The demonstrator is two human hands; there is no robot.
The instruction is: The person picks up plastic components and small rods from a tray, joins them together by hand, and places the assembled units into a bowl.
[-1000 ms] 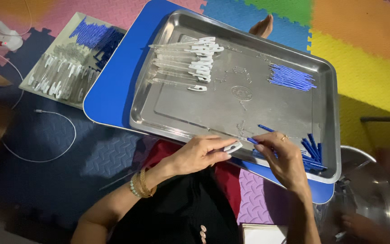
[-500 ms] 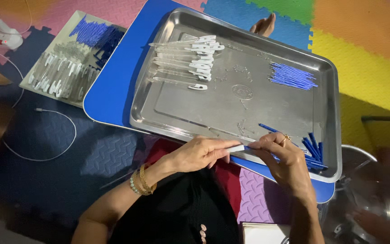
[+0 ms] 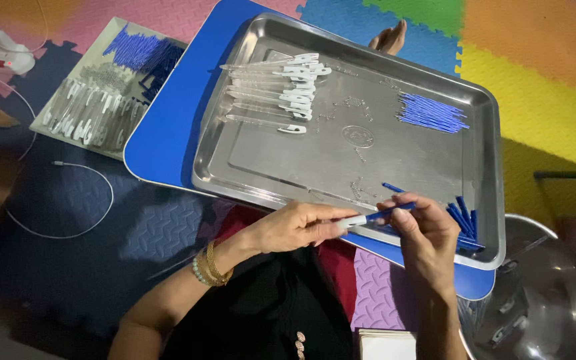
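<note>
While both hands met over the near rim of the shallow rectangular steel tray point(image 3: 481, 200), the left hand point(image 3: 295, 227) was closed in a pinch, thumb and fingertips gripping the pale end of a slim pen-like part with a white cap and blue stem point(image 3: 368, 217). From the 3 o'clock side the right hand point(image 3: 425, 233) curled its fingers around the blue end of that same piece, so the part lay nearly level between the two hands, just above the tray's edge at about 6 o'clock of the tray.

Inside the tray, a row of clear plastic tubes with white clips point(image 3: 278, 90) lay at about 10 o'clock, and a neat bundle of thin blue sticks point(image 3: 431, 113) lay at about 2 o'clock. More dark blue pieces point(image 3: 465, 220) were heaped in the corner at 5 o'clock, just beside the right hand. The tray rested on a blue rounded board point(image 3: 161, 140), which sat on a floor of coloured foam puzzle mats point(image 3: 548, 60). At 9 o'clock of the board lay a second flat tray of clear tubes and blue parts point(image 3: 101, 100). A round steel bowl point(image 3: 555, 307) stood at 4 o'clock.
</note>
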